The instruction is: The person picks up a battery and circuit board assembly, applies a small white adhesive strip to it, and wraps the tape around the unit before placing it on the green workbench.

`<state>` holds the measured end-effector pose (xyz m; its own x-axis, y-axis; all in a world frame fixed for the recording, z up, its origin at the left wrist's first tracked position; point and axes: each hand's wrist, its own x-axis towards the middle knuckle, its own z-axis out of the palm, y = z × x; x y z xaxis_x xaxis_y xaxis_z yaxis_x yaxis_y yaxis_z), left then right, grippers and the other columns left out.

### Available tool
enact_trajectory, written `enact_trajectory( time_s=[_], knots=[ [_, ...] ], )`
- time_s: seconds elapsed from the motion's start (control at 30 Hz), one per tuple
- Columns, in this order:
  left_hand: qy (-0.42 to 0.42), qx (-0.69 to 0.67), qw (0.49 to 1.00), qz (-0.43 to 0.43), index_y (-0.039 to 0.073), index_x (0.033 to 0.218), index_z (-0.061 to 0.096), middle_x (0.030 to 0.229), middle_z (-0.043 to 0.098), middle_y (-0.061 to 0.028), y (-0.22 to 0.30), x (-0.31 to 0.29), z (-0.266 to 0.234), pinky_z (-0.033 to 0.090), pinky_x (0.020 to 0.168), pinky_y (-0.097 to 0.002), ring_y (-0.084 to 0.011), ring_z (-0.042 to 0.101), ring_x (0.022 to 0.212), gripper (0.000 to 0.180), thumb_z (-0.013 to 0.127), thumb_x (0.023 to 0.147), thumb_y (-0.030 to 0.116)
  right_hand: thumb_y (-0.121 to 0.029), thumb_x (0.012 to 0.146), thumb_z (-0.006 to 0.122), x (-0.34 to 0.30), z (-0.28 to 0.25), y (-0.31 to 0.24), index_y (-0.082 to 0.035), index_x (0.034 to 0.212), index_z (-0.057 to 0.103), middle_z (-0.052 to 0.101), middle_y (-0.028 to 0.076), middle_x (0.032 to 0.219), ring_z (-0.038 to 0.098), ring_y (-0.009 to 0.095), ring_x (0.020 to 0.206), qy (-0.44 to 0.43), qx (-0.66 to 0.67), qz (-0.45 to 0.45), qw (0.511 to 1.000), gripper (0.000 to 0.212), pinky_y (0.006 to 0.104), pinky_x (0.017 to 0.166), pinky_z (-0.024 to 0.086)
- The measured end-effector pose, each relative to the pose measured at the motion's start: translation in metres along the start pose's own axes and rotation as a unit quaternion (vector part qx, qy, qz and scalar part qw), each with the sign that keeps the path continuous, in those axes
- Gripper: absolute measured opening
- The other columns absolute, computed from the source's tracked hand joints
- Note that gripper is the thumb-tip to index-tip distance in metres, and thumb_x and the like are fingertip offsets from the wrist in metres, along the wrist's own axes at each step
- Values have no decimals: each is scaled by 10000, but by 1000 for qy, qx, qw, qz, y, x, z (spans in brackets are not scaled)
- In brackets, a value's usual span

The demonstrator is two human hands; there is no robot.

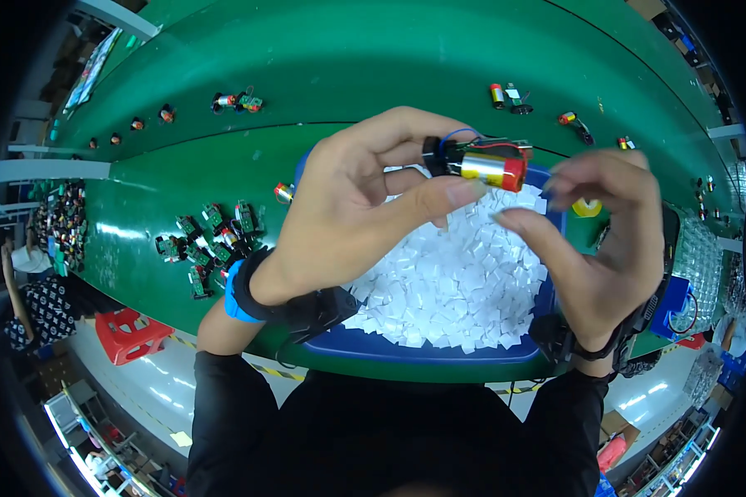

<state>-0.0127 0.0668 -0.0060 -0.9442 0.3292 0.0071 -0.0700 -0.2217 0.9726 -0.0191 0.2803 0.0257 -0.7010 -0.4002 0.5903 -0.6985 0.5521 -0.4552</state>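
Observation:
Held in the fingers of my left hand [356, 195] is a wired battery assembly [493, 170]. It has a silver cylinder cell with yellow and red bands, a black round cap at its left end, and thin blue and red wires along the top. Just right of its red end, my right hand [613, 240] has its thumb and curled fingers apart, with nothing visible between them; its fingertips are slightly blurred. Beneath both hands lies a blue tray [423, 354] filled with small white square pieces [452, 282].
Several green circuit-board assemblies [211, 236] are piled left of the tray. More battery assemblies [236, 101] are spread along the back of the green bench [373, 74]. A yellow tape roll [587, 207] and bubble wrap [700, 257] are at the right. A red stool [131, 335] stands at lower left.

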Motion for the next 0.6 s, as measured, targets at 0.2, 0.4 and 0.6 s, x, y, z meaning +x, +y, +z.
enact_trajectory(
  time_s=[0.2, 0.4, 0.6],
  knots=[
    [-2, 80, 987, 137, -74, 1259, 557, 1182, 667, -168, -16, 0, 0, 552, 804, -260, -192, 668, 1060, 430, 739, 881, 19, -55, 812, 804, -12, 11, 1, 43, 972, 678, 714, 114, 852, 666, 119, 694, -45, 219, 146, 964, 226, 231, 620, 506],
    [29, 128, 977, 166, -65, 1209, 615, 1125, 696, -150, -8, -2, 4, 558, 778, -277, -188, 679, 979, 415, 775, 836, 19, -27, 832, 778, -13, 14, 5, 63, 967, 675, 709, 116, 792, 664, 125, 649, 0, 240, 93, 966, 192, 222, 567, 504],
    [-11, 382, 883, 273, -82, 1195, 595, 1095, 683, -187, 4, -6, -2, 533, 824, -303, -215, 643, 946, 420, 773, 849, 74, -19, 830, 774, -13, 18, 2, 80, 921, 669, 694, 113, 713, 673, 139, 604, 10, 313, 128, 941, 171, 221, 542, 508]
  ],
)
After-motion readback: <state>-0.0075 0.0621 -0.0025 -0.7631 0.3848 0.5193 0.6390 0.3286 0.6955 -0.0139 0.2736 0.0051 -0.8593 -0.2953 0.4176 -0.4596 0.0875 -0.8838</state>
